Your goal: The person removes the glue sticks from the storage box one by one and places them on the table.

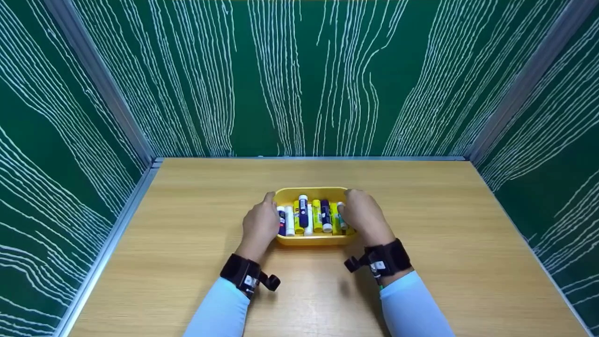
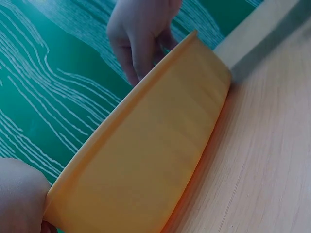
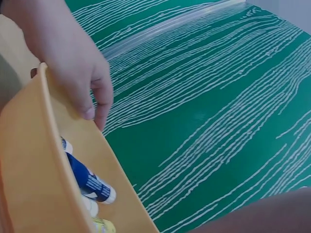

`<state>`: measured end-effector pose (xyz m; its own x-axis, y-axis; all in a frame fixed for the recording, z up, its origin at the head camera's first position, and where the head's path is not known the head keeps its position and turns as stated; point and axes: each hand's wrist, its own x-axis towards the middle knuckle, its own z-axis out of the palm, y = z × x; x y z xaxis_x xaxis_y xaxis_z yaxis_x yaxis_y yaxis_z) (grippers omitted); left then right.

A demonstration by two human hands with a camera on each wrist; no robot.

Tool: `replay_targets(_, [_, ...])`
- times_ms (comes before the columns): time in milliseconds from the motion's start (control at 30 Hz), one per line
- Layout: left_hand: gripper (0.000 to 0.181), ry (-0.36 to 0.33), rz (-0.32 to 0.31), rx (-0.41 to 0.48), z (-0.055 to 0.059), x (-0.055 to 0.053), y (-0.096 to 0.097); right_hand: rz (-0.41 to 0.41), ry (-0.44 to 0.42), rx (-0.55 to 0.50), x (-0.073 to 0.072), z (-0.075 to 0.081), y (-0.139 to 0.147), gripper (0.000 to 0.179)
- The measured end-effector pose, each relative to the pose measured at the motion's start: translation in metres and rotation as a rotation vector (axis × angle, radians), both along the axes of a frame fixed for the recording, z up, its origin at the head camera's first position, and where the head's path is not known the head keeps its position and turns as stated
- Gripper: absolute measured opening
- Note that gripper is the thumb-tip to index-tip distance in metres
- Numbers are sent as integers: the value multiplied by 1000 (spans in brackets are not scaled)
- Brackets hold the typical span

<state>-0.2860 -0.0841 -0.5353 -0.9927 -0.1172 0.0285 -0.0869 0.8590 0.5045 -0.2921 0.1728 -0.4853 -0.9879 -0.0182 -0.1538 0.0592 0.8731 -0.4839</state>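
Note:
A yellow plastic tub (image 1: 311, 240) rests on or just above the table, holding several glue sticks (image 1: 303, 210) in white, yellow and dark blue. My left hand (image 1: 259, 223) grips the tub's left end, and in the right wrist view its thumb lies inside the rim. At the opposite end my right hand (image 1: 367, 216) holds the rim, its fingertips partly hidden, close to the rightmost glue stick (image 1: 343, 222). The left wrist view shows the tub's near wall (image 2: 141, 141) between both hands. A blue glue stick (image 3: 92, 180) leans inside in the right wrist view.
The wooden table (image 1: 196, 196) reaches back to a green panel (image 1: 313, 93) with wavy white lines. Similar panels stand at the left and right, framed by metal rails (image 1: 107, 89). Each wrist wears a black strap with a camera (image 1: 386, 260).

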Motion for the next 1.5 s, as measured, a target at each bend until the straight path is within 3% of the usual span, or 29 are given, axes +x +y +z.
replay_targets(233, [46, 2, 1, 12, 0, -1, 0, -12, -67, 34, 4, -2, -11, 36])
replay_targets(733, [47, -5, 3, 28, 0, -1, -1, 39, -35, 68, 1, -12, -18, 24])
replay_targets(1067, [45, 16, -10, 3, 0, 0, -1, 113, 76, 87, -1, -21, -17, 11])
replay_targets(1267, [45, 4, -3, 7, 1, -1, 0, 68, 50, 14, 0, -20, -17, 36])
replay_targets(1500, [47, -16, 0, 12, 1, -1, 0, 46, 38, -14, 0, -21, -17, 39])
